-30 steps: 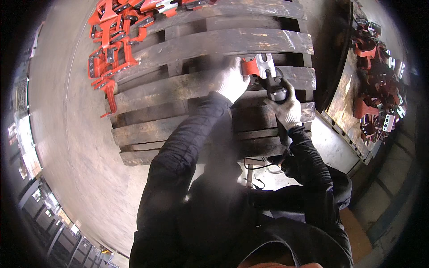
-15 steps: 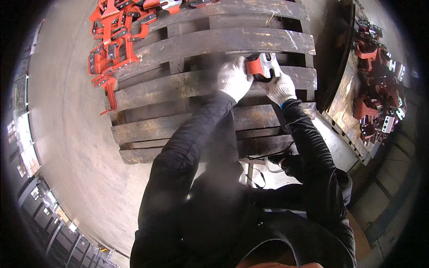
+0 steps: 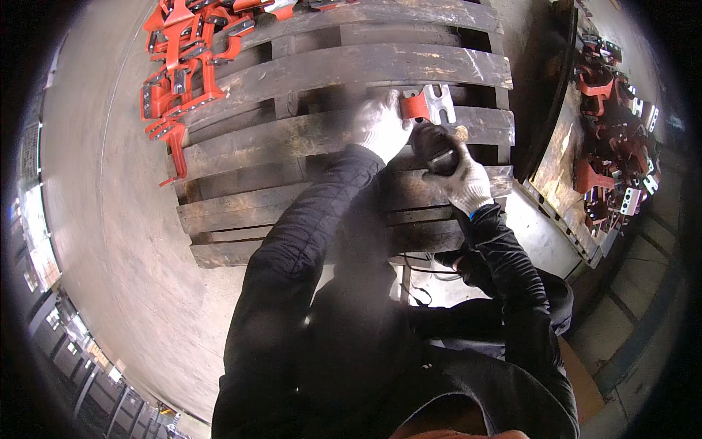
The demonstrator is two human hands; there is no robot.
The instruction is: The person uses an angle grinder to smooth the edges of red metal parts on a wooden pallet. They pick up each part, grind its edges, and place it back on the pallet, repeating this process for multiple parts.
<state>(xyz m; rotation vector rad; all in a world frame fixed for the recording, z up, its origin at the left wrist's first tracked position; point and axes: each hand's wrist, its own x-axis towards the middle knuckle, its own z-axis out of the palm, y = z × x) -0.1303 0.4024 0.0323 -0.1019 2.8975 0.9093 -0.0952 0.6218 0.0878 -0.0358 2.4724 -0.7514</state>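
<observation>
Apparently, the step is working 1 bracket with a dark hand tool; the next move seems to call for a firm hold. The bracket, red with a silver forked end, is over the pallet, upper centre. The left hand's fingers clamp its red end; the right hand's wrap the tool.

Shiny metal bracket, wooden pallet

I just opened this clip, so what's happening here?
Over a wooden pallet, a person's left grip holds a red-and-silver bracket by its red end. The right grip holds a dark, rounded tool close by; whether they touch is unclear. More red brackets lie at the pallet's upper left.
</observation>
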